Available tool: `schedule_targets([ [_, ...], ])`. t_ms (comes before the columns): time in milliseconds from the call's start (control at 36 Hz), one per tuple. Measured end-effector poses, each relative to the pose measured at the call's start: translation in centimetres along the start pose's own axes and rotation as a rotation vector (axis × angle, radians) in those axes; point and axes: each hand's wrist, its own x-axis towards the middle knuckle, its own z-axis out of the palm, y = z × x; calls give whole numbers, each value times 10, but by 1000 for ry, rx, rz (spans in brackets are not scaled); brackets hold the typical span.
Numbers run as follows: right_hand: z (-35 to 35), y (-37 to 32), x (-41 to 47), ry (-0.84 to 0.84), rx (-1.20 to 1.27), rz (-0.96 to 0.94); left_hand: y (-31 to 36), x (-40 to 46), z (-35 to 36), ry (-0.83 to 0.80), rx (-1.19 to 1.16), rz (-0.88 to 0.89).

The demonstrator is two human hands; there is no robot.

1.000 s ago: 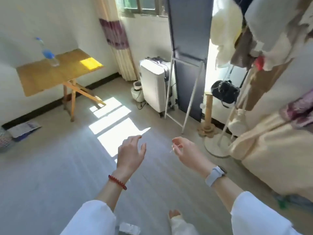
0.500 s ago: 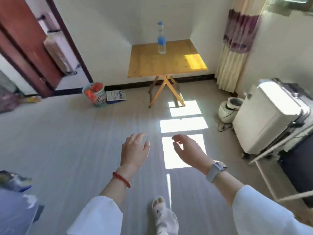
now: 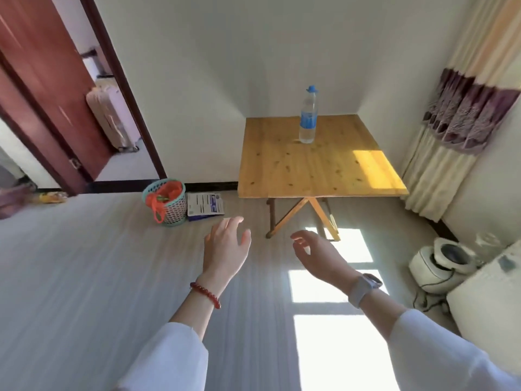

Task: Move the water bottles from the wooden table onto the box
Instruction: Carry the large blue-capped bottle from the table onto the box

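One clear water bottle (image 3: 308,117) with a blue cap and blue label stands upright near the back of the wooden folding table (image 3: 315,167) in the room's corner. My left hand (image 3: 227,245), with a red bead bracelet at the wrist, hovers over the floor well short of the table, fingers apart and empty. My right hand (image 3: 317,256), with a watch on the wrist, is held beside it, fingers loosely curled and empty. No box is in view.
A teal mesh basket (image 3: 166,203) with an orange bag and a flat printed packet (image 3: 205,206) lie on the floor left of the table. A curtain (image 3: 451,142) hangs at right, a white appliance (image 3: 442,262) and white case (image 3: 490,309) below it. An open doorway (image 3: 112,122) is at left.
The view has swung left from the suitcase and clothes rack toward the table, which is now nearer and centred. Both hands stay raised and empty in front of me.
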Motion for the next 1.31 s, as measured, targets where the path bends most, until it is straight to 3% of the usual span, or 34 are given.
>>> schedule_targets([
  [389, -32, 89, 336, 130, 159, 163, -21, 328, 95, -97, 19, 49],
  [694, -68, 175, 512, 256, 204, 331, -18, 518, 196, -264, -51, 116],
  [1000, -70, 294, 684, 298, 205, 520, 36, 741, 354, -383, -324, 172],
  [1111, -66, 324, 723, 314, 264, 566, 55, 788, 409, -438, -433, 103],
  [1306, -65, 362, 760, 332, 306, 607, 65, 834, 454, -437, -722, 199],
])
